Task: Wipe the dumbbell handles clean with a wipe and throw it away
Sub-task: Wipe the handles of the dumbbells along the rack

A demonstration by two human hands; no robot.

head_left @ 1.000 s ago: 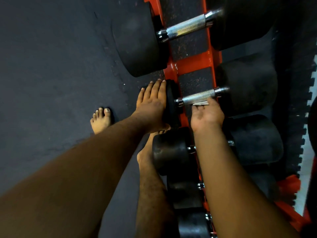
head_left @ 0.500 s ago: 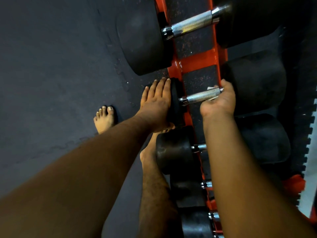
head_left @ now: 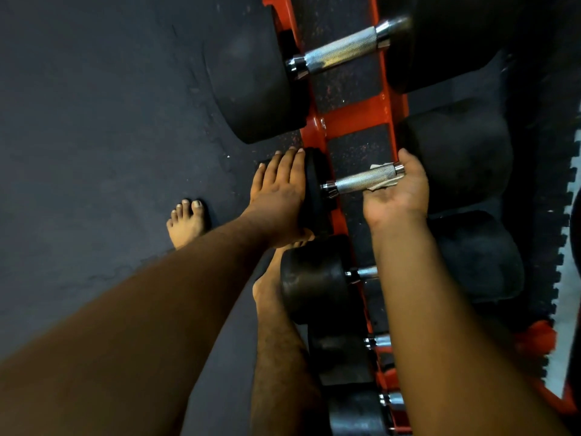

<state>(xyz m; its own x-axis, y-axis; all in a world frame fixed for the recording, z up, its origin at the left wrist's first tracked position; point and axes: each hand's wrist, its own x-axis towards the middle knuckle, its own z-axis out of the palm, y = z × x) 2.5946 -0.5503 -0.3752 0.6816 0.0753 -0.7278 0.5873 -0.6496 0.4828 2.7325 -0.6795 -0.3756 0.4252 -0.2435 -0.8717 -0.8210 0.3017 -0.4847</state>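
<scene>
Dumbbell handle [head_left: 361, 182] lies across the orange rack [head_left: 355, 116] rails, mid-rack | my right hand [head_left: 397, 191] cups its far end from below, fingers curled, pressing a pale wipe [head_left: 382, 183] to the steel | my left hand [head_left: 279, 190] lies flat, fingers together, on the dumbbell's near black head [head_left: 314, 190] | bare foot [head_left: 187, 223] on dark floor beside rack

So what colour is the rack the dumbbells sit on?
The rack is bright orange-red, seen clearly in the head view.
</scene>
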